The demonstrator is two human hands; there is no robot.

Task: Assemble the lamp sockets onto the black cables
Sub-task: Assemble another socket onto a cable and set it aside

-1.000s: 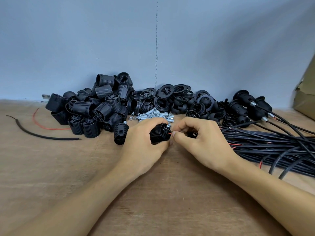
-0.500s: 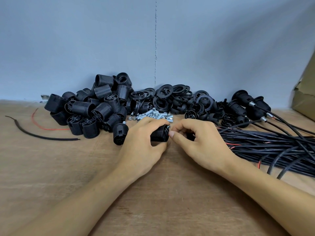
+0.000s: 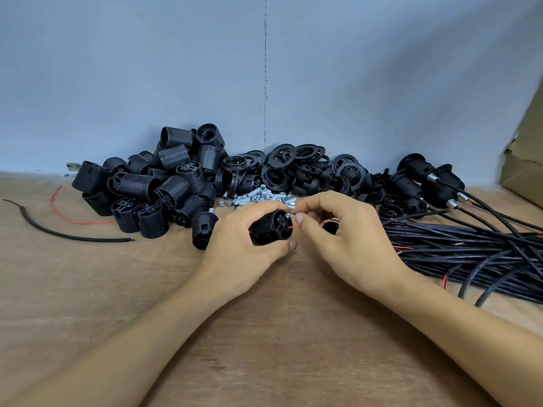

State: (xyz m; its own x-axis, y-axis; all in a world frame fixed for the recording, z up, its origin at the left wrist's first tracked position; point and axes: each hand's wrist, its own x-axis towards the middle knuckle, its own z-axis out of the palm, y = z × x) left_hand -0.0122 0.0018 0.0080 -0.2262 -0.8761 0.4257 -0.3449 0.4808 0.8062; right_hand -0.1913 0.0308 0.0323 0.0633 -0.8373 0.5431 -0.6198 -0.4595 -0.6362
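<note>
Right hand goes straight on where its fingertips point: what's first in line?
Probably the end face of the socket gripped by the left hand. The right hand pinches a red wire just beside it, pointing left; depth is hard to judge.

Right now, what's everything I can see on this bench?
Ribbed black plastic socket bodies: large pile, black, back left.
Flat black plastic rings: heap, black, back centre.
Small silver metal tubes: small heap, silver, before the rings.
Long black cables: thick bundle, black, right.
Sockets fitted on cables: several, black, back right.
Black cable scrap: one, black, far left.
Loose red wire: one, red, far left.
Brown cardboard box: one, brown, right edge.
Wooden table: one, light brown, underneath.
Left hand: one, grips a ribbed black socket, centre.
Right hand: one, fingers pinch thin red wire at that socket.
</note>
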